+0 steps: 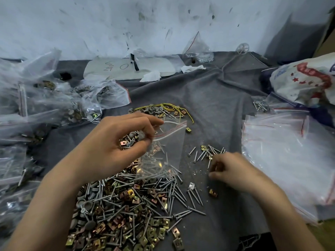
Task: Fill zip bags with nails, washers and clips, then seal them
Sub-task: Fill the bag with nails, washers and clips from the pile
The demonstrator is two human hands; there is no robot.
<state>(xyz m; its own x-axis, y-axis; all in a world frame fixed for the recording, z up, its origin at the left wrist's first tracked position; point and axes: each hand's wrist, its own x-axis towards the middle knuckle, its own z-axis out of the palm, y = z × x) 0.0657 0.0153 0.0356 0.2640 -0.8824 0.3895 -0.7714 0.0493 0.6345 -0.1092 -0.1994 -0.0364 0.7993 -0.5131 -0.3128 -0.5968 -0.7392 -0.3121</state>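
L hand [116,142] is gripping the bag [165,153] at its red-striped mouth, thumb & fingers pinching the near lip. The bag is hanging tilted just right of that hand, its lower end resting on the pile [126,214]. R hand [230,169] is sitting well right of the bag, fingers curling down at a small scatter of nails [202,155]. It's blurred, so can't tell if it's pinching anything.

Some nails & clips [132,193] are showing thru the bag, count unclear. L wrist is covering part of the pile. Filled bags [45,98] at left & empty bags [281,151] at right are running off the frame edges.

Bag is thin, clear, glossy plastic. Nails are slim, grey, flat-headed. Clips are small squares, brass to copper in tone, w/ a centre hole. Washers [86,205] are dull grey discs at the pile's left side. Everything is lying on a dark grey, wrinkled cloth [217,105].
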